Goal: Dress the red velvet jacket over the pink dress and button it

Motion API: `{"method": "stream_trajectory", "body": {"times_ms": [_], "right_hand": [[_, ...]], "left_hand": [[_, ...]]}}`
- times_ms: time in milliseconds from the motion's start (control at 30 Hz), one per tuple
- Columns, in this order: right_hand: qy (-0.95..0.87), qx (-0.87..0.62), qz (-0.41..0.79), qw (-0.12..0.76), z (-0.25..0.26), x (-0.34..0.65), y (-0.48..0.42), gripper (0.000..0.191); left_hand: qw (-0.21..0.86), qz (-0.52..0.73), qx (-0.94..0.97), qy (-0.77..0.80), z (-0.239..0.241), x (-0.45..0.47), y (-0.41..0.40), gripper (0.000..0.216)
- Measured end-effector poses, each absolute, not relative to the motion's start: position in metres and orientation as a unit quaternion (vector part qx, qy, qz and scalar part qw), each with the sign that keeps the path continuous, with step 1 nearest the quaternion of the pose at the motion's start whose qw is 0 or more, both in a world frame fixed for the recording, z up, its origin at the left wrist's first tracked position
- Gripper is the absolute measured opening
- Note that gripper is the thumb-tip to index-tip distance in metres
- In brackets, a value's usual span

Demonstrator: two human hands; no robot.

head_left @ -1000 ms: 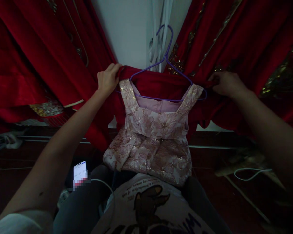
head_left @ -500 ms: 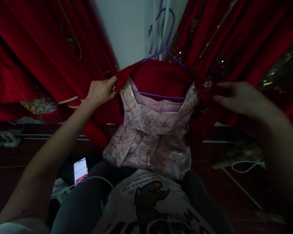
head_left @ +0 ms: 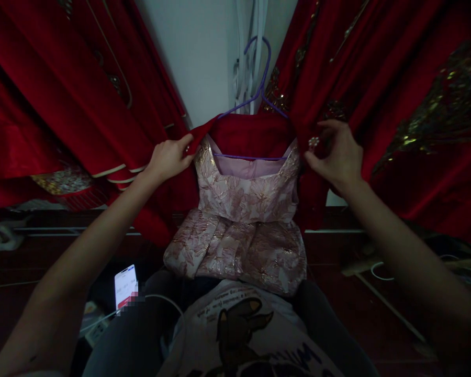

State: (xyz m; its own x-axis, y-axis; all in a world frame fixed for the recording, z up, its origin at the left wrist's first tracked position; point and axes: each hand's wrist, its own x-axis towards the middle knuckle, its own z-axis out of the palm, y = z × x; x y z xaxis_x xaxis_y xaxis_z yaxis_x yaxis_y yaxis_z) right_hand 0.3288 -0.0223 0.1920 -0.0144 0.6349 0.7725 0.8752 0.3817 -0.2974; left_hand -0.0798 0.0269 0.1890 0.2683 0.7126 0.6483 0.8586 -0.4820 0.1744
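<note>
A purple hanger (head_left: 264,68) hangs before me with a pink-and-gold floral brocade dress (head_left: 251,196) on it. Its skirt lies bunched over my lap. Around the dress top is a red garment (head_left: 251,128), spread to both sides. My left hand (head_left: 170,157) pinches its left edge, a small shiny button beside the fingertips. At the right side, my right hand (head_left: 335,154) has thumb and forefinger apart, next to a flower-shaped sparkling button (head_left: 313,142) on the red cloth; no firm grip shows there.
Red garments with gold sequin trim (head_left: 427,115) hang on both sides. A lit phone (head_left: 125,285) rests by my left thigh, near a power strip (head_left: 96,331) and a white cable. Wooden strips (head_left: 392,306) lie on the floor at right.
My right hand has moved inward and turned upright beside the flower button, its fingers parting. The hanger and the red garment's right side have shifted left. My left hand keeps its pinch.
</note>
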Motion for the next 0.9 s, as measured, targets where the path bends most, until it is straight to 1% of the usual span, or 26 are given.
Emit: {"method": "stream_trajectory", "body": {"times_ms": [100,233,300,367,433,467,533,633,667,733,800,900], "right_hand": [[-0.701,-0.525,-0.143,0.460,0.211,0.343,-0.025,0.047],[-0.712,-0.560,-0.070,0.417,0.215,0.360,-0.018,0.033],[-0.701,-0.585,0.007,0.407,0.204,0.361,-0.010,0.024],[-0.687,-0.583,0.124,0.414,0.189,0.353,0.001,0.015],[-0.675,-0.551,0.225,0.436,0.175,0.335,0.012,0.016],[-0.674,-0.541,0.235,0.445,0.169,0.322,0.016,0.016],[-0.683,-0.516,0.209,0.474,0.161,0.291,0.022,0.014],[-0.711,-0.448,0.230,0.492,0.153,0.243,0.016,0.011],[-0.727,-0.418,0.251,0.483,0.149,0.231,0.010,0.011],[-0.753,-0.372,0.285,0.461,0.140,0.216,-0.002,0.013],[-0.748,-0.363,0.290,0.473,0.130,0.216,-0.011,0.017],[-0.697,-0.391,0.272,0.536,0.120,0.232,-0.013,0.040]], "left_hand": [[0.124,-0.356,-0.774,-0.509,0.192,-0.087,0.021,0.019],[0.128,-0.395,-0.744,-0.523,0.194,-0.095,0.016,0.023],[0.112,-0.397,-0.749,-0.519,0.190,-0.095,0.018,0.025],[0.079,-0.381,-0.769,-0.507,0.182,-0.089,0.022,0.024],[0.049,-0.356,-0.787,-0.502,0.172,-0.074,0.029,0.021],[0.037,-0.352,-0.789,-0.502,0.168,-0.061,0.032,0.018],[0.011,-0.381,-0.779,-0.498,0.162,-0.029,0.034,0.013],[-0.061,-0.492,-0.754,-0.432,0.161,0.024,0.026,0.018],[-0.085,-0.502,-0.765,-0.395,0.162,0.037,0.021,0.018],[-0.121,-0.475,-0.800,-0.346,0.164,0.053,0.010,0.014],[-0.134,-0.432,-0.824,-0.340,0.162,0.054,0.002,0.008],[-0.111,-0.418,-0.808,-0.399,0.150,0.042,0.001,0.005]]}}
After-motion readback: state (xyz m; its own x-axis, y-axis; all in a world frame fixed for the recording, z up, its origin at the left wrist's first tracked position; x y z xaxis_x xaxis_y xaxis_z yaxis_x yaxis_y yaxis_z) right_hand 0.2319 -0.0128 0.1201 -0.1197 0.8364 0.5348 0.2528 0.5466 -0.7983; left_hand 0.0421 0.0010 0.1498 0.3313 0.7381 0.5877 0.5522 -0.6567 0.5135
